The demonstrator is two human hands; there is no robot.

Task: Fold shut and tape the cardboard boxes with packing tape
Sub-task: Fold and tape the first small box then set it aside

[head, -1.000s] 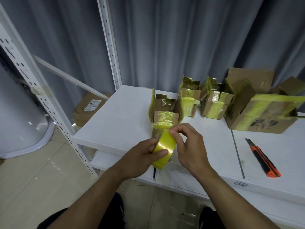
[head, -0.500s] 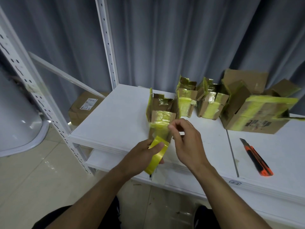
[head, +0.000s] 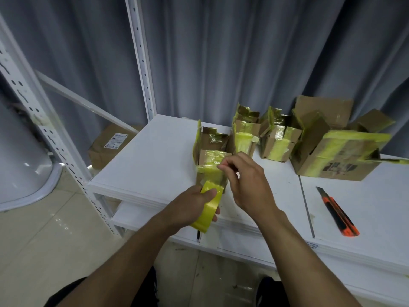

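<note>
The right hand [head: 245, 182], pinching the tape end, has risen toward 12 o'clock from the tape roll [head: 210, 209] gripped by the left hand [head: 188, 207]; taping seems ready to begin.

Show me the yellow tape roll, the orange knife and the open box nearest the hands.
yellow tape roll [head: 208, 214]: head view, its outer yellow band.
orange knife [head: 338, 213]: head view, middle of its handle.
nearest open box [head: 213, 155]: head view, its taped front flap.
</note>
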